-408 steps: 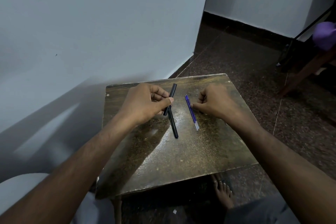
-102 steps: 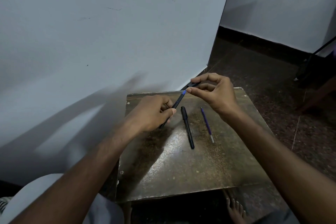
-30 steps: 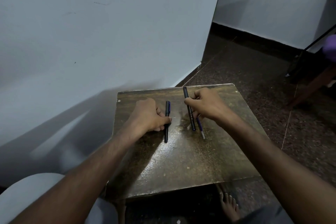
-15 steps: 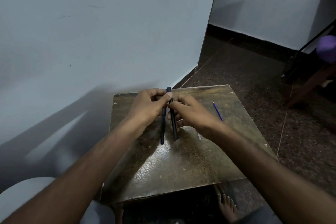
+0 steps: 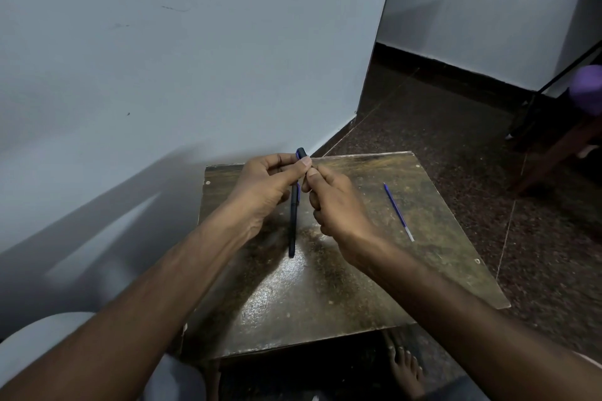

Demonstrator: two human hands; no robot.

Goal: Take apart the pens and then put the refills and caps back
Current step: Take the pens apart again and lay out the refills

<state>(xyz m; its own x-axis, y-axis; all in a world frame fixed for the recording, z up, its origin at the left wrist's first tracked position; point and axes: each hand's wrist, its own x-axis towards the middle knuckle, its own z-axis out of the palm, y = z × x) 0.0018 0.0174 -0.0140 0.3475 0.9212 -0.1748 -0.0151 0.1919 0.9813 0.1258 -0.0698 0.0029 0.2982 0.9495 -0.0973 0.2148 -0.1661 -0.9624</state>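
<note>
Above the far part of the small worn table (image 5: 325, 303) I hold a black pen (image 5: 301, 153) nearly upright. My left hand (image 5: 264, 185) pinches its top end between thumb and fingers. My right hand (image 5: 338, 205) grips it just below, and the hands hide most of its barrel. A second black pen (image 5: 293, 228) lies on the table between my hands, pointing toward me. A loose blue refill (image 5: 398, 212) lies alone on the right side of the table.
A pale wall (image 5: 163, 75) stands close along the table's left and far edge. Dark speckled floor (image 5: 456, 140) lies to the right, with wooden furniture (image 5: 560, 153) and a purple object (image 5: 586, 85) beyond. My bare foot (image 5: 404, 368) is under the near edge.
My hands lifted the held pen a little and my right hand slid close under the left. One second ago each hand was at a separate pen on the table; the refill now lies uncovered.
</note>
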